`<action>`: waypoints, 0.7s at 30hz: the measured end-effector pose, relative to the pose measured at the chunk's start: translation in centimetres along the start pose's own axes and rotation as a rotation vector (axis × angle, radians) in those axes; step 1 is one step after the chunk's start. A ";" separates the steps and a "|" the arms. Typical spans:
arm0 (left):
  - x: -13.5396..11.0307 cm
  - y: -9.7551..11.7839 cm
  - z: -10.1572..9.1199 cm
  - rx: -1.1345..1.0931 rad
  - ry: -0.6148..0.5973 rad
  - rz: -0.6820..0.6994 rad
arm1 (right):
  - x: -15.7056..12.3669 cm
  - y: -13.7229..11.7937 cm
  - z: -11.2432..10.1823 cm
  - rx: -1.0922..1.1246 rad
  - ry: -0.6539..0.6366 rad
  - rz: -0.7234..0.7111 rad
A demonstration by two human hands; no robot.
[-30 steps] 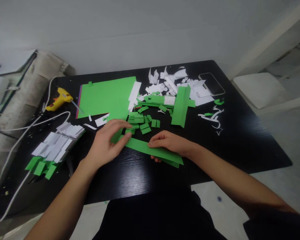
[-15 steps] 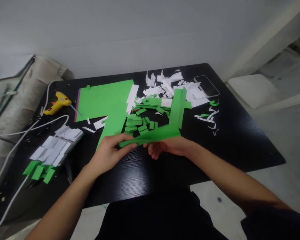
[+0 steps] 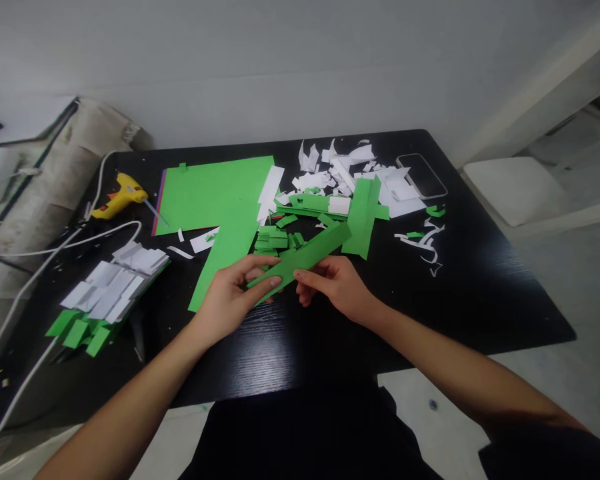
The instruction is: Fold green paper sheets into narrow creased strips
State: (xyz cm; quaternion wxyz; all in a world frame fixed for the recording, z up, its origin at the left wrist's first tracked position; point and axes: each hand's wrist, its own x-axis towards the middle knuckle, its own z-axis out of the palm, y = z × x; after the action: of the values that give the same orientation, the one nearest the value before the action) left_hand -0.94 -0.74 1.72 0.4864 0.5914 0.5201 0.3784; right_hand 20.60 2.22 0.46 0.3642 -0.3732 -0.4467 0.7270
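A folded green paper strip slants up to the right above the black table, gripped from both sides. My left hand pinches its lower left end, thumb on top. My right hand is closed on its near edge, with the thumb on the paper and the fingers curled below. Several small folded green pieces lie just behind the strip, partly hidden by it. Another creased green strip rests beyond my right hand. A long green paper piece lies beside my left hand.
A yellow glue gun and its white cord lie at the left. Near them sits a block of folded white and green pieces. Green sheets, white scraps and a phone are toward the back of the table.
The strip has turned from nearly level to slanting up at its right end, its flat face now showing. My right hand has shifted from beneath it to a thumb grip on its edge.
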 end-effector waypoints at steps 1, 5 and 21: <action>0.0 0.0 0.0 -0.003 0.000 -0.008 | 0.0 -0.1 -0.2 -0.002 0.033 -0.025; 0.1 0.0 -0.2 -0.043 0.002 -0.052 | 0.3 -0.6 -0.9 -0.017 0.158 -0.129; 0.1 0.2 0.7 0.001 -0.105 -0.059 | 0.0 -0.1 -0.2 -0.130 0.015 -0.046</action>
State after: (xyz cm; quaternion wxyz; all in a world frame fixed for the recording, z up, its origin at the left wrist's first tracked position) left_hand -0.15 -0.73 1.75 0.5236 0.5950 0.5114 0.3322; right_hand 20.77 2.31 0.45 0.3590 -0.3913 -0.4987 0.6851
